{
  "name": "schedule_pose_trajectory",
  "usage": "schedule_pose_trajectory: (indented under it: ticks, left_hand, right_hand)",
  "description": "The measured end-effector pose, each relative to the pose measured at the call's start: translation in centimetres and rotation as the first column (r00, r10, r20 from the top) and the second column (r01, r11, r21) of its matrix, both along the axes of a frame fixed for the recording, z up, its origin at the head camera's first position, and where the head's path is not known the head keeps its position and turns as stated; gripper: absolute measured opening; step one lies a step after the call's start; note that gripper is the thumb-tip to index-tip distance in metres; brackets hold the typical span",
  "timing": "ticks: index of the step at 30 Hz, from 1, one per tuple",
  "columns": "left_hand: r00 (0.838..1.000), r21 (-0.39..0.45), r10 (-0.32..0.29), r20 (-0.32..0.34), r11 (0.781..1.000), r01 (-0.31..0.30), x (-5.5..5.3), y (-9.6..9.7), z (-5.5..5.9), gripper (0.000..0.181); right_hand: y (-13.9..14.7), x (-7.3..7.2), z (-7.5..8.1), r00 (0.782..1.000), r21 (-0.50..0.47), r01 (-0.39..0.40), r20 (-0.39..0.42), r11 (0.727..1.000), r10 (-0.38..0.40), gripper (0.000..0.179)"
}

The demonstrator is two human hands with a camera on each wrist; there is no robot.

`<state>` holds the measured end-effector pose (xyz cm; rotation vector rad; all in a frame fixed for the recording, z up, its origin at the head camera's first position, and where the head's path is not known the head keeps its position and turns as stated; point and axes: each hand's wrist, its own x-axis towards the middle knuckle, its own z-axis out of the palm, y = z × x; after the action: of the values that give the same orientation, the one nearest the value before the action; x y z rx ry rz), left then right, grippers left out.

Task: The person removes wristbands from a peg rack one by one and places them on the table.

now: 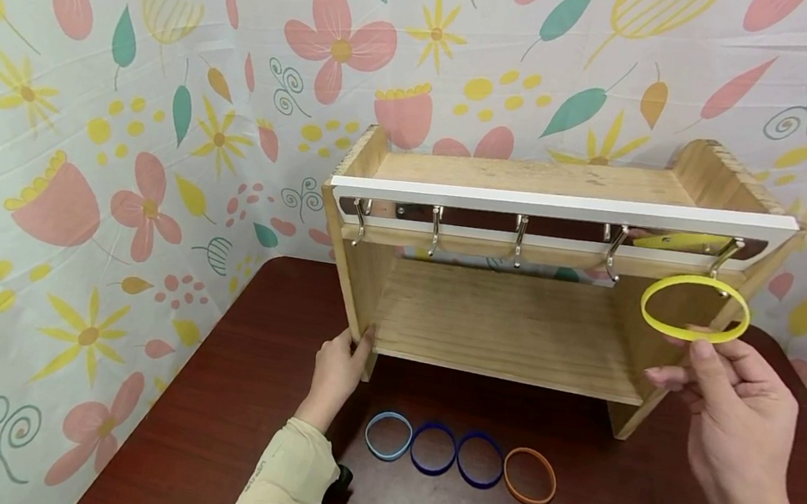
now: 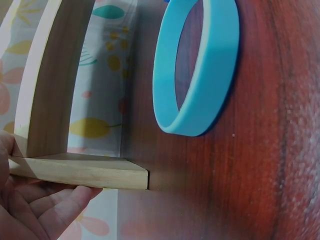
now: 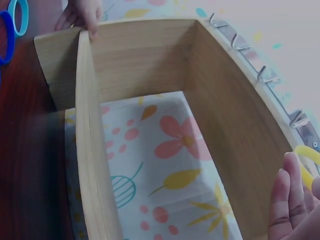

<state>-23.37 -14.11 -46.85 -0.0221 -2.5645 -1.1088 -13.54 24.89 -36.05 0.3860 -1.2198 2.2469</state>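
Observation:
A yellow silicone wristband (image 1: 692, 335) is pinched at its lower edge between the thumb and fingers of my right hand (image 1: 747, 412). It is held up just below the rightmost metal hook (image 1: 728, 257) of a wooden shelf (image 1: 508, 324). My left hand (image 1: 338, 370) grips the lower left side panel of the shelf, thumb on the front edge; in the left wrist view its fingers (image 2: 65, 207) lie along the outer face of the wood. The right wrist view shows the yellow band only partly, at the right edge.
On the dark red table (image 1: 219, 397), in front of the shelf, lie a light blue wristband (image 1: 386, 457), two dark blue wristbands (image 1: 431, 471) and an orange wristband (image 1: 527, 500) in a row. Several hooks line the white rail (image 1: 568, 207). Behind hangs a flower-patterned cloth (image 1: 241, 97).

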Motion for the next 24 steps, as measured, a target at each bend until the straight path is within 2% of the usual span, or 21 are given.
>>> schedule_pose_trajectory:
  ticks: [3,7,9,14,24]
  left_hand:
    - [1.0,-0.01,0.007,-0.003,1.0,-0.007,-0.1,0.0,0.0,0.034]
    - [1.0,-0.015,0.009,-0.001,1.0,-0.009,-0.1,0.0,0.0,0.033]
    - [1.0,-0.014,0.009,0.0,1.0,-0.009,0.0,0.0,0.0,0.033]
    - [1.0,-0.012,0.007,-0.003,1.0,-0.008,0.0,0.1,0.1,0.033]
    - [1.0,-0.011,0.009,-0.009,1.0,-0.009,0.1,0.1,0.2,0.032]
  right_hand:
    - [-0.3,0.1,0.2,0.999,0.019,0.045,0.004,0.999,-0.045,0.019]
    - [-0.4,0.2,0.3,0.999,-0.029,-0.002,-0.047,1.0,0.001,0.019]
    - [-0.5,0.3,0.4,0.999,-0.022,0.011,-0.045,1.0,-0.012,0.02]
    - [-0.8,0.8,0.5,0.995,0.074,0.103,0.01,0.992,-0.104,0.024]
    - [-0.5,1.1,0.2,0.999,0.04,0.033,-0.035,0.999,-0.031,0.021]
